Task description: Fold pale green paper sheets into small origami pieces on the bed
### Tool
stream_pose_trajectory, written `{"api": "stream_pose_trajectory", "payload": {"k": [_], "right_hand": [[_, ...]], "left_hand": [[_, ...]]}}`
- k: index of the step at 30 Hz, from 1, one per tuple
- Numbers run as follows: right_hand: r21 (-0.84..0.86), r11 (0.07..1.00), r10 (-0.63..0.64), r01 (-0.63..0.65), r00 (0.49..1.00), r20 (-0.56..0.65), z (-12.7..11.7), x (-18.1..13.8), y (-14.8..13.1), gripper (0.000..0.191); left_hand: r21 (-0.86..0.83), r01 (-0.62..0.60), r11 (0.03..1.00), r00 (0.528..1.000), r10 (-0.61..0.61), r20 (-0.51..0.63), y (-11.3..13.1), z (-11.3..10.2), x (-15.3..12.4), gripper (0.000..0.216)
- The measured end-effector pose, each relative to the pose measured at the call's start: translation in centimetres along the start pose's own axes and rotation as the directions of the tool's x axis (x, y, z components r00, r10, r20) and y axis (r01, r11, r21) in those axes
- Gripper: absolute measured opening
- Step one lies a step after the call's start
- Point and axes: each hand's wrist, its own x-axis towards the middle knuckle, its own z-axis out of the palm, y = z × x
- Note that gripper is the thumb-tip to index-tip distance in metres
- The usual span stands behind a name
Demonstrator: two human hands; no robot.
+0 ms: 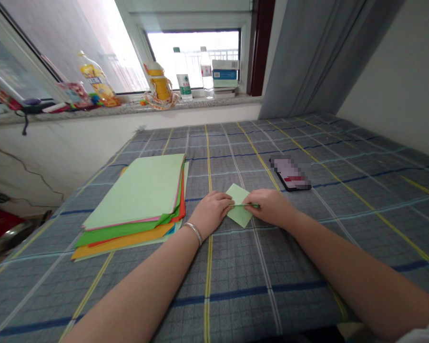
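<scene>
**Plaid cloth [232, 267] below a bright window [196, 40]: two hands on a folded light-green paper [240, 218]**

From my remote seat I see the small paper lying on the cloth between the hands, a raised crease running across its middle. The left hand [211, 212], a silver bangle [194, 232] at its wrist, has its grip pinched together on the paper's left side; the right hand's [271, 206] grip is clamped on the right side. Left of them I make out a stack of coloured paper [139, 190], light green uppermost. A smartphone [291, 174], its screen pixelated, lies beyond the right hand. Bottles [183, 81] line the windowsill [218, 102].
</scene>
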Motion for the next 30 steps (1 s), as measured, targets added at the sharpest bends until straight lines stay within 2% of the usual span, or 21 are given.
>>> {"api": "stream_pose_trajectory", "payload": {"k": [3,7,16,21,24,28,30], "right_hand": [[-0.139,0.989,0.048,-0.041,0.998,0.049,-0.6,-0.1,0.1,0.012],[-0.269,0.953,0.150,-0.137,0.988,0.031,-1.3,-0.4,0.9,0.017],[-0.329,0.928,0.203,-0.178,0.978,0.044,-1.6,-0.5,1.3,0.015],[-0.302,0.934,0.213,-0.189,0.976,0.048,-2.0,-0.5,1.2,0.012],[-0.204,0.972,0.124,-0.116,0.992,0.023,-1.6,-0.4,1.1,0.008],[-0.004,1.000,0.012,-0.013,1.000,-0.008,-0.3,0.2,0.6,0.020],[0.026,1.000,-0.017,0.017,1.000,-0.012,0.3,0.5,0.4,0.019]], "left_hand": [[0.006,0.011,1.000,1.000,-0.011,0.015,0.1,-0.1,0.0,0.020],[0.014,0.053,0.998,0.998,-0.053,0.040,0.3,-0.2,0.0,0.020],[0.049,0.118,0.992,0.992,-0.121,0.048,0.6,-0.4,0.1,0.019],[0.089,0.114,0.990,0.992,-0.118,0.044,0.6,-0.4,0.1,0.021],[0.084,0.118,0.990,0.992,-0.121,0.038,0.5,-0.4,0.1,0.021],[0.071,0.122,0.990,0.992,-0.125,0.032,0.6,-0.4,0.1,0.020],[0.080,0.125,0.989,0.991,-0.129,0.043,0.6,-0.6,0.1,0.019]]}}
